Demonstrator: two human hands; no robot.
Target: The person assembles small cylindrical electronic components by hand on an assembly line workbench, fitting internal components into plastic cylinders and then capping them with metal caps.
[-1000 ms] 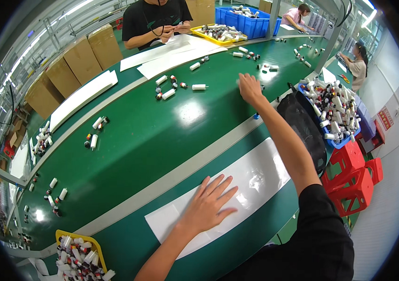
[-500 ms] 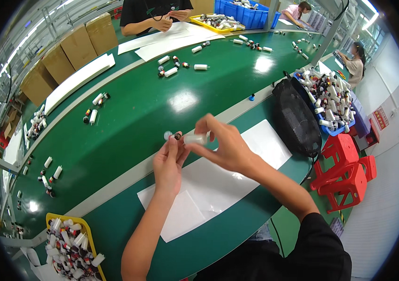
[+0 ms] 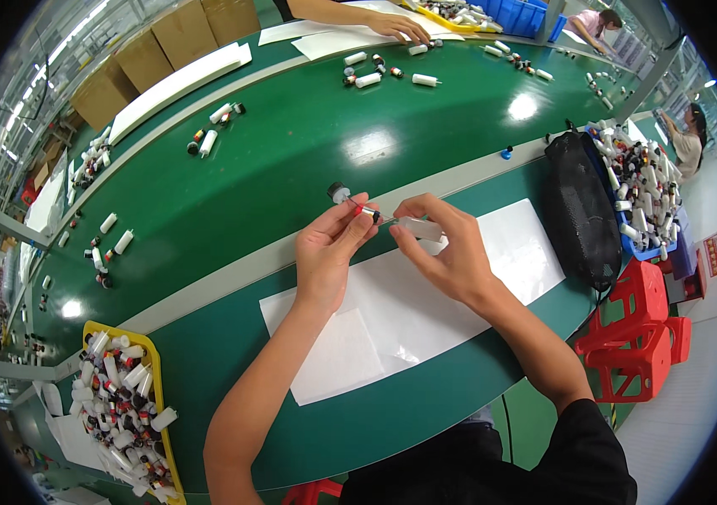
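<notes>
The left hand [image 3: 322, 261] pinched a small red-and-black part [image 3: 367, 211] between thumb and fingers, with a black cap [image 3: 336, 191] just beyond the fingertips. The right hand [image 3: 457, 252] pinched a white tube [image 3: 422, 229] between thumb and forefinger, one end close to the part; whether they touched was unclear. Both were held above the grey rail [image 3: 459, 180] and white sheet [image 3: 434, 316]. A filled yellow basket [image 3: 155, 366] stood at left.

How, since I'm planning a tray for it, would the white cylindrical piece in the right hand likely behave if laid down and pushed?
The white cylindrical piece would probably roll, given its rounded sides. It looks light, since the right hand holds it in a fingertip pinch. Its smooth-looking surface may be slightly slippery.
</notes>
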